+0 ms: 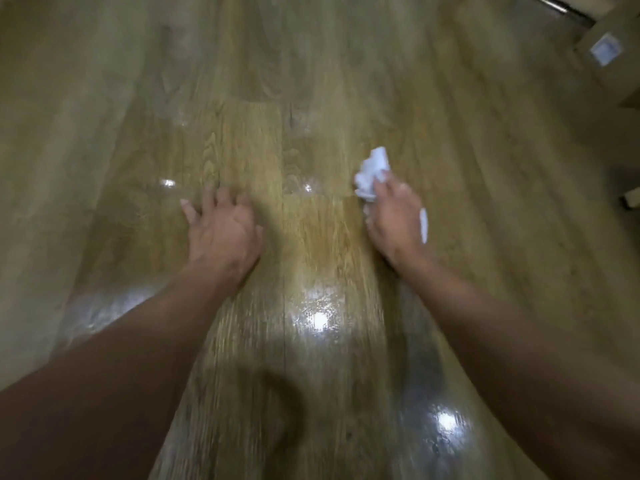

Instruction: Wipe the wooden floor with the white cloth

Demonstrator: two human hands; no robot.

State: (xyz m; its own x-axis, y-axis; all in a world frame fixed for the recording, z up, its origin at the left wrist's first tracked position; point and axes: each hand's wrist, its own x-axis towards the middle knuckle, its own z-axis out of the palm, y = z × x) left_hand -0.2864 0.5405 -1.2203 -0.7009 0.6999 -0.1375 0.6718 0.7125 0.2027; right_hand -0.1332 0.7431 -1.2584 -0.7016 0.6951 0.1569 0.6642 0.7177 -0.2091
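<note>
Two bare forearms reach in from the bottom edge over the glossy planks of the wooden floor point(311, 140). Between them, nearest the camera, a dark round shadow point(277, 410) lies on the boards. A little farther on, bright patches of glare point(318, 320) shine off the surface.

Past the glare, the left hand point(221, 230) rests palm down on the floor. Its grip is apart, with the fingers spread and only slightly bent, and it holds nothing.

Level with it and well apart to the right, the right hand point(394, 220) has its grip clamped on the white cloth point(372, 174). The cloth is crumpled into a wad that bulges out past the fingertips on the far side, and a thin strip of it shows along the outer edge of the hand. The wad sits low against the planks, but motion blur hides whether it actually touches them.

Beyond both hands the floor runs on, duller and blurred. In the far right corner stands a brown cardboard box point(620, 81) with a small white label point(605, 50) on top. A dark metal strip point(561, 6) runs just behind the box.
</note>
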